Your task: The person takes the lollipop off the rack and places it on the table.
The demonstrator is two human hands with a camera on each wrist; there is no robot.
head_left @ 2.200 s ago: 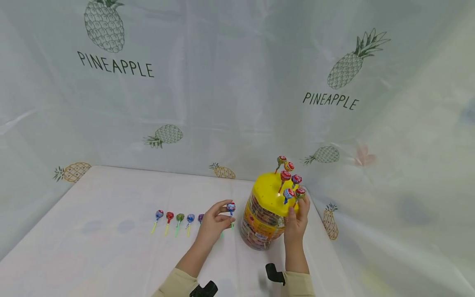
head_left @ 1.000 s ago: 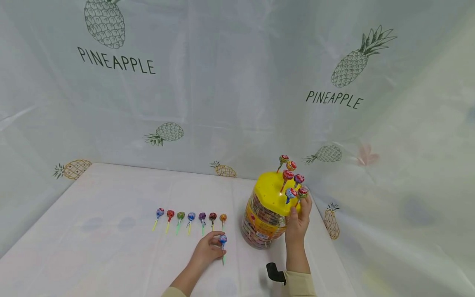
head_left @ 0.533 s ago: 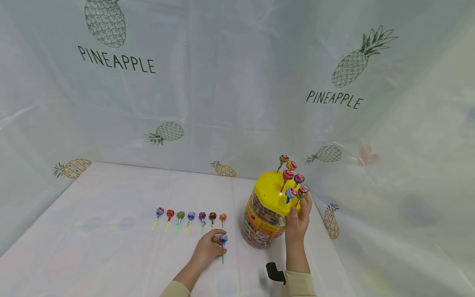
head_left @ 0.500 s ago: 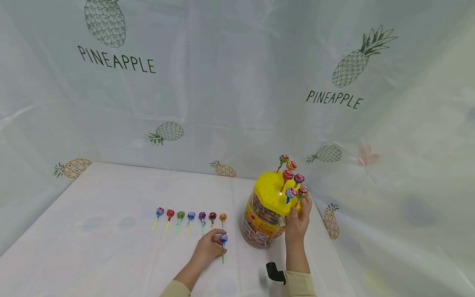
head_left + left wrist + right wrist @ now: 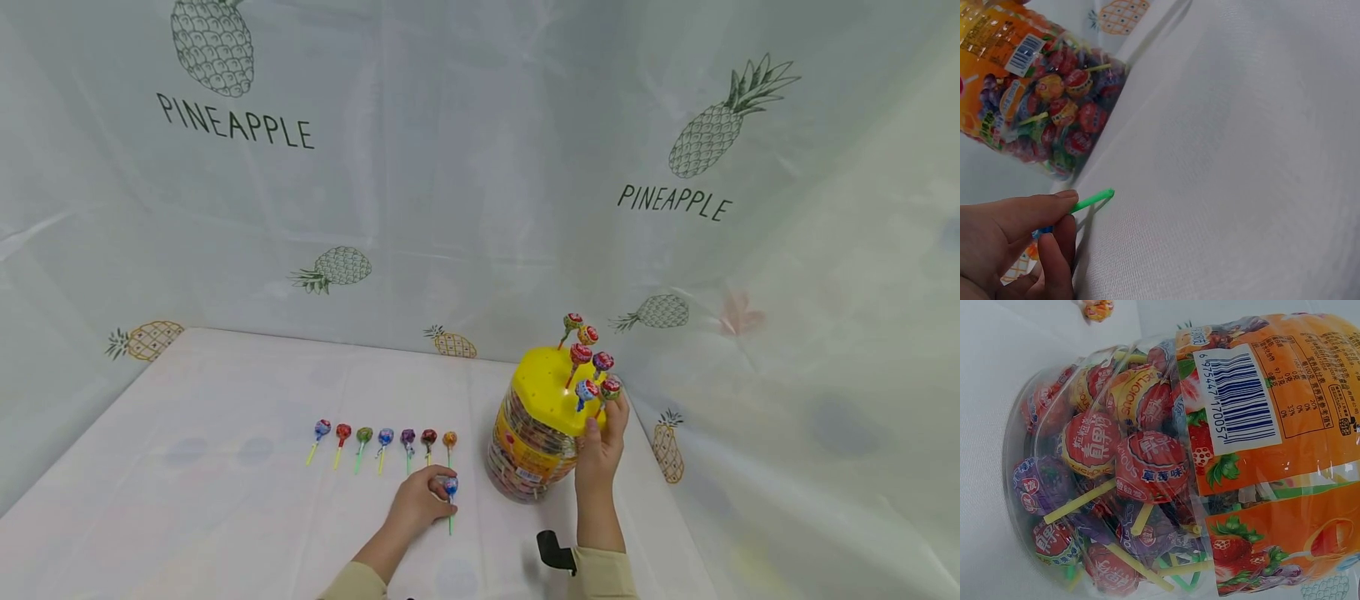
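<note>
- One blue lollipop (image 5: 451, 486) over the near part of the table (image 5: 225, 500), just short of the row's right end, pinched between thumb and fingers of the left hand (image 5: 415, 506); whether it touches the cloth, I can't tell.
- Light thing, I'd judge: hard ball, thin stiff stick. The wrapper looks slick, so a loose pinch could let it spin.
- I'd take hold just under the ball; the green stick (image 5: 1096, 200) pokes out free past the thumb, good for aiming.
- Over on the other side, the right hand (image 5: 598, 450) grips the jar (image 5: 531, 450) up at the lid's edge; its own wrist view shows me no fingers, only jar.
- That jar is clear-walled and packed low down with wrapped candies (image 5: 1150, 465); heavy, I'd guess, and steadier held than nudged.
- Six lollipops (image 5: 580, 355) stand up from the yellow lid (image 5: 538, 385), crowding its right half, one right against the right hand's fingers. That's the tight spot; the left half has just small holes.
- Seven more lie in a row (image 5: 363, 436) on the cloth, sticks toward me; the orange one (image 5: 449, 438) is right beyond the left fingers, easy to knock.
</note>
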